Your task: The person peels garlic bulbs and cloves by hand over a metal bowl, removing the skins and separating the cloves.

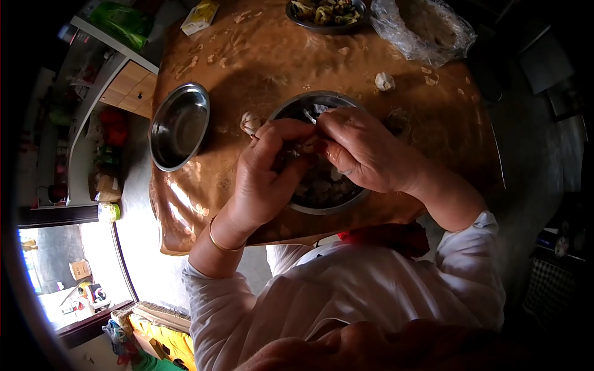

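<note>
Above a steel bowl (334, 209), both my hands meet with fingertips pinched together. My left hand (266, 170) is closed on a small piece of garlic (307, 144), mostly covered by the fingers. My right hand (365, 151) is closed too, thumb and fingertips against the same piece. A pale, shiny sliver (317, 111) shows by the right knuckles; I cannot make out what it is. Pale pieces (323, 187) lie inside the bowl, partly hidden under my hands. Just left of the bowl rests a garlic bulb (250, 123).
Another garlic bulb (384, 81) lies farther back on the brown-covered table (247, 68). A steel basin (180, 127) stands at the left. At the back are a bowl of vegetable pieces (326, 25), a clear plastic bag (427, 31) and a yellow-white box (199, 17).
</note>
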{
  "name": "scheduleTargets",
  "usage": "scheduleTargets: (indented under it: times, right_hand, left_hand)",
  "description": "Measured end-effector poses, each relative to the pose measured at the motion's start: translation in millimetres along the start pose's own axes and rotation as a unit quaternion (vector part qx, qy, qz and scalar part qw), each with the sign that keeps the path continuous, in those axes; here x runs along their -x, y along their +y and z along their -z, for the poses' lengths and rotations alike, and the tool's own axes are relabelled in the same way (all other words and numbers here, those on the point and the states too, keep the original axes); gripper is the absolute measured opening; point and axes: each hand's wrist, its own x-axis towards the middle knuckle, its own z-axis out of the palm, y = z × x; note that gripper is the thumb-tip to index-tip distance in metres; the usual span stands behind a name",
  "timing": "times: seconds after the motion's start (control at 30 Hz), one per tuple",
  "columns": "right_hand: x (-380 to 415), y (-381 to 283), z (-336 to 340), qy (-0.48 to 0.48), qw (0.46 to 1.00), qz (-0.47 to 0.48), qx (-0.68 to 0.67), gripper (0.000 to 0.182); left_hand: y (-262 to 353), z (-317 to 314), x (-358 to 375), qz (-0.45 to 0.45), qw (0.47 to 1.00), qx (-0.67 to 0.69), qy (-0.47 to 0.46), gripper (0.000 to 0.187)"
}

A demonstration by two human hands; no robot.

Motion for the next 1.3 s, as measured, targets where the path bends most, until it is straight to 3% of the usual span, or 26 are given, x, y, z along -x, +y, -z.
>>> scheduleTargets:
  times: [0.1, 0.3, 0.43, 0.5, 0.6, 0.73, 0.97, 1.07, 1.3]
  right_hand:
    - [0, 1, 1, -0.005, 1.0, -0.01, -0.013, 0.012]
    - [0, -2, 3, -0.01, 1.0, -0.021, -0.017, 0.011]
    - [0, -4, 6, -0.014, 1.0, -0.021, 0.005, 0.013]
    - [0, -3, 6, -0.008, 0.999, -0.025, 0.04, 0.014]
    - [0, -2, 3, 0.013, 0.994, -0.021, 0.104, 0.015]
    - [1, 0, 1, 0.012, 0.981, 0.0, 0.196, 0.013]
    - [12, 12, -12, -0.043, 0.924, 0.01, 0.38, 0.013]
    - [8, 9, -11, -0.093, 0.928, -0.005, 0.362, 0.012]
    - [0, 1, -3, -0.011, 0.956, 0.026, 0.292, 0.018]
  left_hand:
    - [2, -1, -2, -0.058, 0.996, -0.063, 0.022, 0.045]
    - [0, -1, -2, -0.067, 0.996, -0.045, 0.025, 0.045]
    - [2, -4, 2, 0.031, 0.994, 0.103, 0.01, 0.042]
    - [12, -5, 4, 0.106, 0.966, 0.235, 0.008, 0.039]
    - [5, 3, 3, 0.119, 0.924, 0.363, -0.004, 0.036]
    - [5, 7, -1, 0.193, 0.87, 0.453, 0.005, 0.032]
    - [3, 9, -3, 0.213, 0.861, 0.461, 0.014, 0.036]
    - [1, 11, -3, 0.207, 0.867, 0.453, 0.018, 0.035]
    - [-3, 9, -3, 0.187, 0.884, 0.428, 0.023, 0.03]
